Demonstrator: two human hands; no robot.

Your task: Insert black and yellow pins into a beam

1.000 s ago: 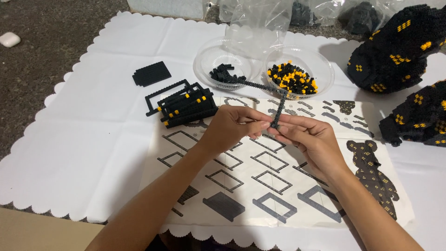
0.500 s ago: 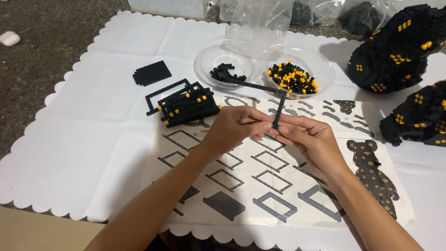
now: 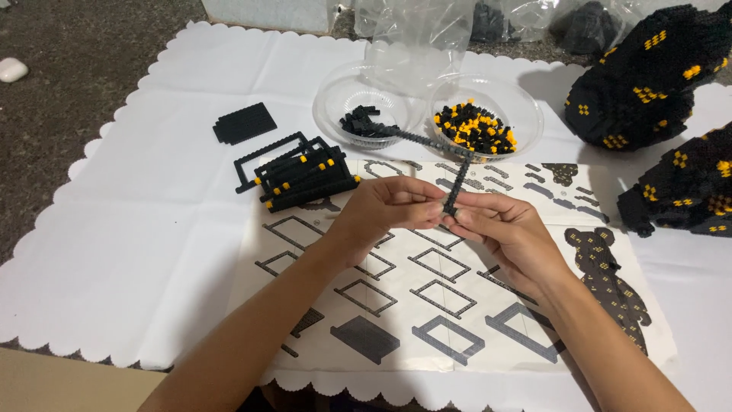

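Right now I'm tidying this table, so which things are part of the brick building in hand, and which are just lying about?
In use:
thin black brick frame, pinched by left hand and right hand
instruction sheet
bowl of black bricks
bowl of black and yellow bricks

Lying about:
stacked frames
black plate
large built sections
plastic bags
white object

Both hands [image 3: 450, 217] pinch together, seemingly.
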